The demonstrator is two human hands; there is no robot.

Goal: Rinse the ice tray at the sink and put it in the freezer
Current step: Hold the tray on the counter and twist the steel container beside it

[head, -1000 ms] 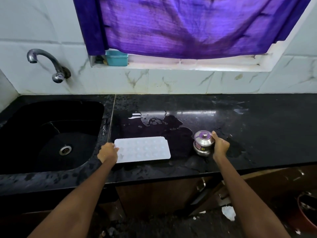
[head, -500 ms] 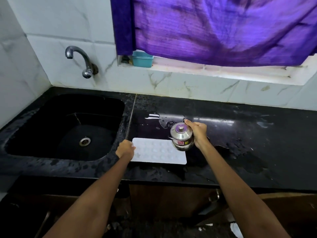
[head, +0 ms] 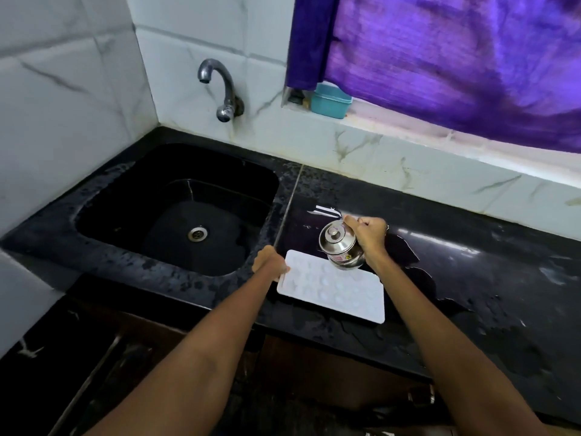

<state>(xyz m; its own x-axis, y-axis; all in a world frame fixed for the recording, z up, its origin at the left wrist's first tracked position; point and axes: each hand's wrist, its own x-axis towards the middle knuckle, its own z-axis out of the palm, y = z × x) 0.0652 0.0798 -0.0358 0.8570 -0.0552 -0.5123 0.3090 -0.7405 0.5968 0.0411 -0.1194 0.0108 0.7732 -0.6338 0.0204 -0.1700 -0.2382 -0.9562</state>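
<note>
The white ice tray (head: 333, 287) lies flat on the wet black counter (head: 471, 278), just right of the sink. My left hand (head: 268, 262) grips the tray's left edge. My right hand (head: 369, 236) holds a small lidded steel pot (head: 339, 245), tilted and lifted over the tray's far right corner. To the left is the black sink (head: 176, 209) with a steel drain, and the curved tap (head: 220, 86) on the tiled wall is not running.
A purple curtain (head: 456, 58) hangs over the window ledge, where a teal box (head: 330, 100) stands. Water puddles spread on the counter right of the tray. Dark cabinet fronts run below the counter edge. White tiled walls close the left and back.
My right hand lifted the steel pot off the counter and carried it left until it hangs over the tray. My left hand stayed on the tray's left edge. My view swung left toward the sink.
</note>
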